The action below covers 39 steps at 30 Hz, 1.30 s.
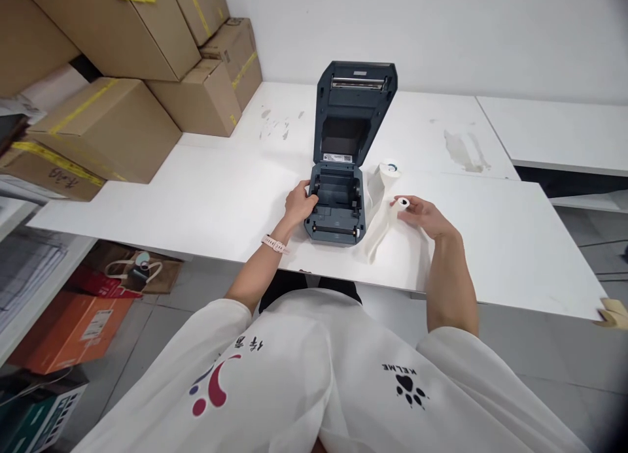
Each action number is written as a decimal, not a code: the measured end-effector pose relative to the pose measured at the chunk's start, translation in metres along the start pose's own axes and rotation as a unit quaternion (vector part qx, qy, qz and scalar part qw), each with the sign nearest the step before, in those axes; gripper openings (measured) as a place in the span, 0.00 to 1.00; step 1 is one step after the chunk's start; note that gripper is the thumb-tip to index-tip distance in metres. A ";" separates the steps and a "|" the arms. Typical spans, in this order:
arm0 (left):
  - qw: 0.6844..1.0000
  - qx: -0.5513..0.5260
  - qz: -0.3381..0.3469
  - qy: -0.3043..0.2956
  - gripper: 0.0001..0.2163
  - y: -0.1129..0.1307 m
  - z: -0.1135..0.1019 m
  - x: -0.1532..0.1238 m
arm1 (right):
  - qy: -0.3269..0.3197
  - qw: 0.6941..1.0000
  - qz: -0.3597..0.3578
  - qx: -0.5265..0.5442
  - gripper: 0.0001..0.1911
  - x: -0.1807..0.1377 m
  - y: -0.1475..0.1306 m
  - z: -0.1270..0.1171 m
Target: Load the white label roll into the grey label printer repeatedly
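A dark grey label printer (338,214) stands on the white table with its lid (356,100) raised, so the roll bay inside shows. My left hand (299,203) grips the left side of its base, thumb over the rim. Just right of the printer, my right hand (424,216) is closed around a small white paper roll (403,203), whose hollow core end shows. A loose white strip (377,234) trails from that roll down beside the printer. Behind it lies a second white roll (387,170) with a blue-rimmed core.
Cardboard boxes (142,129) with yellow tape are stacked at the table's left end, against the wall. Worn patches (464,151) mark the tabletop (490,244). An orange box (73,325) sits below at the left. A shelf opening (574,182) lies at the right.
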<state>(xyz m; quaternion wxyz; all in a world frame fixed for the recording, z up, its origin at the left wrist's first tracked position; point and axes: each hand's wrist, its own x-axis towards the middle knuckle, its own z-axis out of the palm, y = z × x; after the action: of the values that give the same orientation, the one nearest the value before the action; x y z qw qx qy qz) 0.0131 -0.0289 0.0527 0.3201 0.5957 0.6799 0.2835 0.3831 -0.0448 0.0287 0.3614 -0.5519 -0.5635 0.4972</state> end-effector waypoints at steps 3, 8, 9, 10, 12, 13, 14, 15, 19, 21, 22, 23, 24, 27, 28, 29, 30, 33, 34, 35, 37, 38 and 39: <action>1.000 -0.007 0.001 0.003 0.27 -0.003 0.002 0.001 | -0.022 0.998 -0.066 0.006 0.31 -0.006 -0.036 0.017; 1.000 -0.026 0.004 0.001 0.26 -0.008 0.004 0.003 | -0.117 0.951 -0.216 -0.187 0.26 0.014 -0.126 0.066; 0.999 -0.032 0.003 0.002 0.26 -0.008 0.004 0.003 | -0.130 0.931 -0.228 -0.254 0.25 0.024 -0.136 0.082; 0.999 -0.037 0.003 0.003 0.26 -0.009 0.005 0.003 | -0.141 0.906 -0.230 -0.326 0.25 0.034 -0.143 0.100; 0.999 -0.049 0.004 0.003 0.26 -0.009 0.005 0.002 | -0.160 0.850 -0.210 -0.456 0.25 0.052 -0.145 0.133; 0.999 -0.054 0.004 0.003 0.26 -0.009 0.006 0.002 | -0.166 0.825 -0.197 -0.503 0.25 0.058 -0.142 0.148; 0.998 -0.058 0.003 0.003 0.26 -0.009 0.006 0.001 | -0.168 0.807 -0.187 -0.534 0.25 0.061 -0.138 0.159; 0.998 -0.060 0.000 0.003 0.26 -0.008 0.006 0.001 | -0.167 0.797 -0.182 -0.551 0.25 0.061 -0.134 0.167; 0.997 -0.071 -0.005 0.007 0.26 -0.008 0.007 0.000 | -0.113 0.809 -0.212 -0.537 0.24 0.034 -0.120 0.172; 0.995 -0.095 0.002 0.006 0.26 -0.010 0.008 -0.001 | -0.072 0.831 -0.249 -0.492 0.21 0.011 -0.111 0.168; 0.994 -0.110 0.004 0.005 0.26 -0.012 0.008 -0.002 | -0.056 0.843 -0.268 -0.464 0.19 -0.001 -0.105 0.168; 0.992 -0.126 0.005 0.004 0.26 -0.013 0.009 -0.002 | -0.041 0.852 -0.284 -0.437 0.19 -0.012 -0.099 0.168; 0.990 -0.141 0.004 0.003 0.26 -0.013 0.009 -0.003 | -0.026 0.858 -0.298 -0.417 0.18 -0.022 -0.093 0.170; 0.984 -0.177 -0.003 -0.001 0.29 -0.014 0.009 -0.006 | 0.035 0.865 -0.329 -0.378 0.18 -0.044 -0.074 0.179; 0.983 -0.184 -0.004 -0.003 0.29 -0.013 0.009 -0.006 | 0.052 0.864 -0.336 -0.372 0.18 -0.048 -0.069 0.182; 0.982 -0.187 -0.006 -0.003 0.29 -0.013 0.009 -0.006 | 0.063 0.861 -0.341 -0.371 0.18 -0.051 -0.065 0.185; 0.982 -0.188 -0.008 -0.003 0.29 -0.012 0.009 -0.006 | 0.071 0.858 -0.345 -0.373 0.17 -0.053 -0.062 0.187; 0.982 -0.189 -0.012 0.004 0.29 -0.012 0.009 -0.004 | 0.097 0.848 -0.341 -0.393 0.15 -0.055 -0.060 0.191; 0.981 -0.192 -0.013 0.005 0.29 -0.012 0.010 -0.004 | 0.105 0.845 -0.338 -0.401 0.14 -0.056 -0.060 0.192; 0.981 -0.195 -0.013 0.005 0.28 -0.013 0.010 -0.003 | 0.111 0.843 -0.333 -0.407 0.14 -0.057 -0.061 0.193; 0.979 -0.203 -0.011 0.002 0.28 -0.014 0.011 -0.003 | 0.117 0.841 -0.324 -0.416 0.14 -0.058 -0.062 0.194; 0.978 -0.208 -0.010 0.001 0.28 -0.014 0.011 -0.003 | 0.117 0.841 -0.321 -0.419 0.14 -0.059 -0.062 0.195; 0.977 -0.212 -0.009 0.000 0.28 -0.014 0.012 -0.003 | 0.117 0.842 -0.318 -0.420 0.15 -0.059 -0.061 0.195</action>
<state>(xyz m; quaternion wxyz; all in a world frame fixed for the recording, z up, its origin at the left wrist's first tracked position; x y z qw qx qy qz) 0.0134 -0.0336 0.0346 0.4417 0.5085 0.6093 0.4184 0.1881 -0.1282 0.0484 0.2962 -0.4954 -0.8166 0.0022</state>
